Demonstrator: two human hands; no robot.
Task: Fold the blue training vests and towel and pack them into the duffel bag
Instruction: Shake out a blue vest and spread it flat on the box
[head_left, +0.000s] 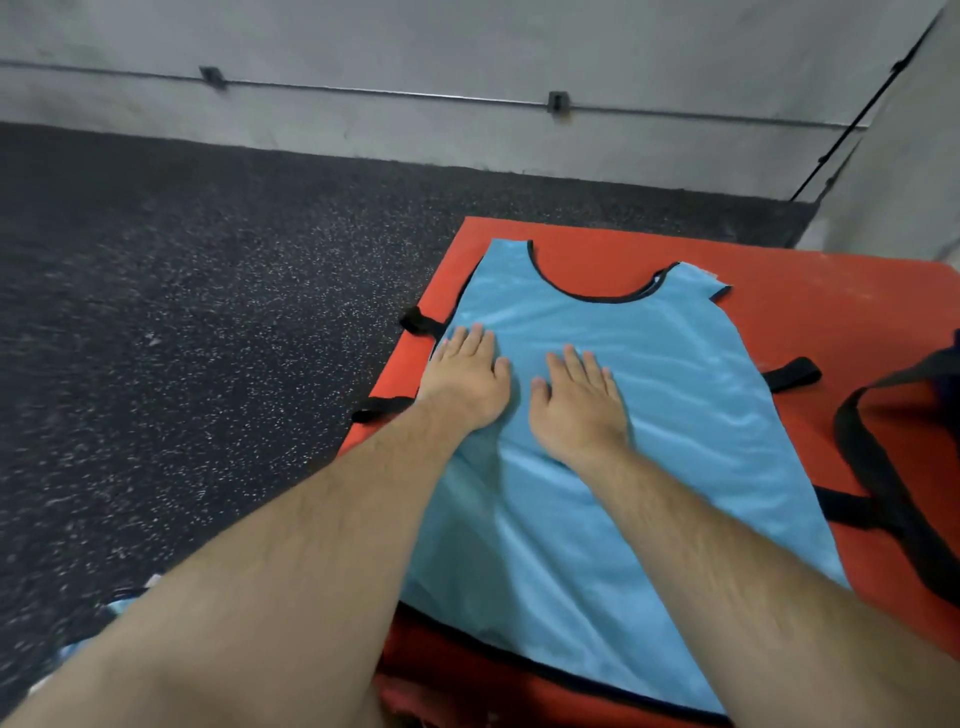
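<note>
Vest (675, 364) lies spread on red mat (821, 312). Left hand (467, 384) and right hand (579, 400) press it flat-fingered. Sweep wrinkles outward first.

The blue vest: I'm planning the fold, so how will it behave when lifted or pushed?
Probably floppy: the blue vest lies flat in soft ripples under the left hand and right hand. Its sheen suggests it may slide on the red mat. Thin cloth, so likely light.

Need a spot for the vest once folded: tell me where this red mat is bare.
Bare red mat lies beyond the vest's neckline and toward the far right corner. Crowded: right edge, where straps loop; the left strip beside the left hand is narrow.
</note>
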